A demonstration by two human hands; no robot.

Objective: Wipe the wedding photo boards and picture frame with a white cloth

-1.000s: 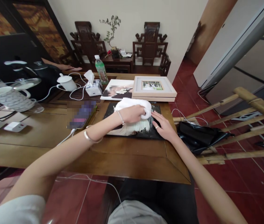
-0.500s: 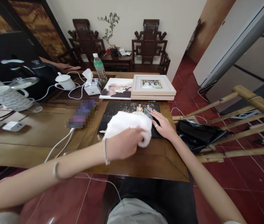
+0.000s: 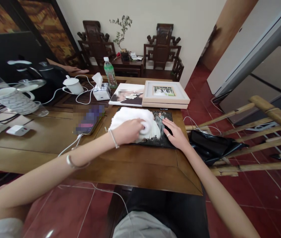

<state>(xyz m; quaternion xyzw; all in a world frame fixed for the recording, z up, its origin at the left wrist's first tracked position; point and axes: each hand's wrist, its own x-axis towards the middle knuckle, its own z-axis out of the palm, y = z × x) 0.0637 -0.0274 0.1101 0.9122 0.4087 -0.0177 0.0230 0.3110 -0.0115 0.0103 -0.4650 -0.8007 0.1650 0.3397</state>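
Note:
My left hand [image 3: 131, 130] grips a fluffy white towel [image 3: 131, 115], its fingers closed round a bunched fold. The towel lies over the left and upper part of a dark wedding photo panel [image 3: 155, 142], which is flat on the wooden table. On the panel's right side rests my right hand [image 3: 175, 133], fingers stretched out and holding nothing, beside the printed figure in a grey suit. Just behind the panel are a pale framed picture [image 3: 187, 99] and a second photo print [image 3: 127, 95].
A phone [image 3: 90, 119] on a white cable lies left of the panel. Farther back stand a tissue box [image 3: 102, 92], a green bottle [image 3: 110, 73] and white cups [image 3: 73, 86]. Another person's hand [image 3: 77, 70] rests at the far left. A bamboo chair [image 3: 266, 102] stands at right.
My left hand has moved the towel up and left across the panel, uncovering more of the printed white dress. My right hand stays on the panel's right side.

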